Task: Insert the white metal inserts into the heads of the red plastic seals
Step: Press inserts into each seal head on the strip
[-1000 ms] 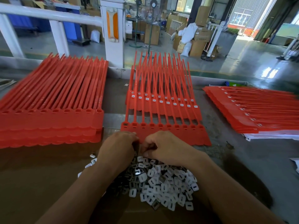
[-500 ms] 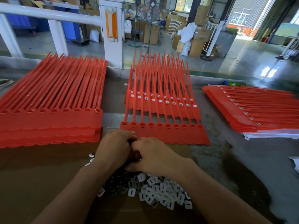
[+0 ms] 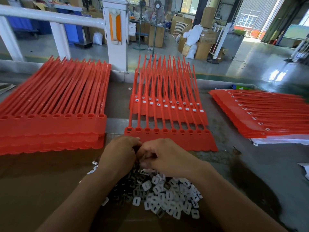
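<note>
A heap of white metal inserts [image 3: 167, 193] lies on brown cardboard [image 3: 41, 181] in front of me. My left hand [image 3: 120, 154] and my right hand [image 3: 165, 158] meet at the heap's far edge, fingers curled and touching each other. They pinch inserts between them, and what they hold is mostly hidden. Just beyond the hands lies a sheet of red plastic seals [image 3: 184, 141] with a row of empty heads. Behind it sits a sheet of seals with white inserts in their heads [image 3: 165, 106].
A thick stack of red seal sheets [image 3: 50, 128] with empty heads fills the left. Another stack with inserts fitted [image 3: 259, 118] lies at the right on white sheets. A white railing post [image 3: 115, 39] stands behind the grey table [image 3: 250, 164].
The two hands, slightly apart a second ago, have closed against each other over the heap's far edge. The seal sheets have not moved.
</note>
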Demonstrator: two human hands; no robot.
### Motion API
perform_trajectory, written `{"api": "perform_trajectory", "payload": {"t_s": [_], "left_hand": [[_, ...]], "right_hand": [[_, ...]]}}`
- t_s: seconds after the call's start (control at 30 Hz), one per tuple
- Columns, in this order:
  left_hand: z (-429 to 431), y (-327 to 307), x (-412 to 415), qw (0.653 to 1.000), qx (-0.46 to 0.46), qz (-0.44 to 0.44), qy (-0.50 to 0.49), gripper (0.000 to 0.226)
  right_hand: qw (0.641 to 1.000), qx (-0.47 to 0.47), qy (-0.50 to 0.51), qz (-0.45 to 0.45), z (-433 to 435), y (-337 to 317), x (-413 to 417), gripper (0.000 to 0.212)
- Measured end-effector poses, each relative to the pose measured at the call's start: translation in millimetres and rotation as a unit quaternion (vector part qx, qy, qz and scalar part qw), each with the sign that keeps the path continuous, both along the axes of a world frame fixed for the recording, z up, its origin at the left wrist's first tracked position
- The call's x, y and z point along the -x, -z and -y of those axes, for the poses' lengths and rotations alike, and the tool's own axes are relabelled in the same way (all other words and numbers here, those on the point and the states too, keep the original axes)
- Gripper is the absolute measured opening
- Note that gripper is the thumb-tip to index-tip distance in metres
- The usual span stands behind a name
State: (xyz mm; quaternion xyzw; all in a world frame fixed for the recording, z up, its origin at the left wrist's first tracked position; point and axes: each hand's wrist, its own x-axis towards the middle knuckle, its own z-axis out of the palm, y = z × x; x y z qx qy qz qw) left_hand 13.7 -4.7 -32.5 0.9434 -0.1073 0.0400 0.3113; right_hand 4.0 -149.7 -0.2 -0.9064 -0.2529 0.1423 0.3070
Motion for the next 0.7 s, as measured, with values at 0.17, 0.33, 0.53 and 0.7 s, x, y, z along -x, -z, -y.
{"api": "perform_trajectory", "payload": {"t_s": [0.17,0.33,0.53,0.7], "left_hand": [[-1.5,1.1,1.3,1.000,-0.009,0.006,-0.006,0.047],[-0.6,1.5,1.3,1.000,-0.013,0.020,0.001,0.041],[0.5,2.4,3.0,0.998,-0.012,0.057,-0.002,0.020],[1.2,0.8,5.4,0.998,0.004,0.057,-0.007,0.019]], "right_hand": [[1.000,-0.010,0.013,-0.020,4.7,-0.9,-2.0,0.008],[1.000,-0.017,0.024,-0.005,7.7,-0.8,-7.1,0.014],[0.988,-0.064,0.139,0.018,12.3,0.5,-36.9,0.017],[0.979,-0.057,0.193,0.012,-5.3,10.4,-69.7,0.018]]}}
